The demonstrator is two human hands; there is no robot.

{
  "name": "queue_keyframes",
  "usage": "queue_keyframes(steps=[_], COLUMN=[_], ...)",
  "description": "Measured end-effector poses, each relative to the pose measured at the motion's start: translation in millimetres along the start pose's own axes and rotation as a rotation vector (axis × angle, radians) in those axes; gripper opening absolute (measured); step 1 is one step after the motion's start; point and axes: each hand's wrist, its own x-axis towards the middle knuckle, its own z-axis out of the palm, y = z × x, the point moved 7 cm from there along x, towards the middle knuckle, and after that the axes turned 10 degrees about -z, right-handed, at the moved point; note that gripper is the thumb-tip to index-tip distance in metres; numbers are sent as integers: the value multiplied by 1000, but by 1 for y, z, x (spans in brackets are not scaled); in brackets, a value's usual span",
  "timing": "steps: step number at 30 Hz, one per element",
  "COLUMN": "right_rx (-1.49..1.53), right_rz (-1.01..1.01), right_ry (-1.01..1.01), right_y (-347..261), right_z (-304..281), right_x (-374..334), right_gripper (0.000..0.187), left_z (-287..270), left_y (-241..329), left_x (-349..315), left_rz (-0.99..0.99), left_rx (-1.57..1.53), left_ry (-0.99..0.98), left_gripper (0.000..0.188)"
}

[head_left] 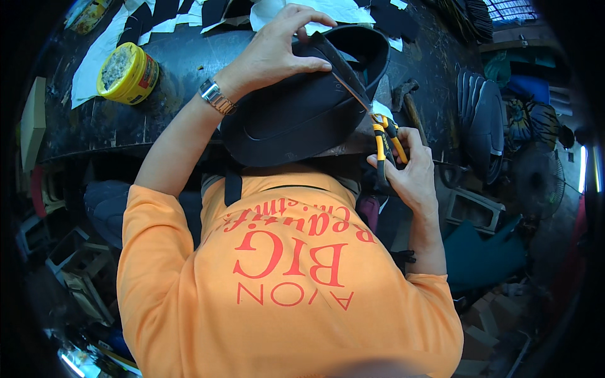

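Observation:
A large black shoe-shaped piece with an open collar lies at the near edge of the dark worktable. My left hand comes over its top, with thumb and fingers closed on the strip along the collar. My right hand grips the handles of yellow-and-black pliers, to the right of the piece. The pliers' jaws point up and meet the lower end of that strip; whether they bite on it I cannot tell. Part of the opening's inside is hidden behind the strip and my left fingers.
A yellow tub with greyish residue stands at left. A hammer lies right of the piece. White and black scraps litter the far side. Stacked dark, sole-shaped pieces and a fan are at right.

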Motion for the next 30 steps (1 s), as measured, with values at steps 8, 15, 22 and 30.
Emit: queue_keyframes(steps=[8, 15, 22, 30], right_rx=[204, 181, -113, -211], right_rz=[13, 21, -68, 43], right_ry=[-17, 6, 30, -51], right_y=[10, 12, -5, -4], right_z=[2, -3, -17, -33], right_x=[6, 2, 12, 5], right_gripper=[38, 32, 46, 51], left_z=[15, 16, 12, 19], left_y=[-31, -29, -25, -30], left_x=[-16, -19, -28, -21], left_rz=[-198, -204, -228, -197], left_rx=[-104, -151, -153, -244], left_ry=[-94, -71, -45, -178], left_gripper=[81, 80, 76, 57])
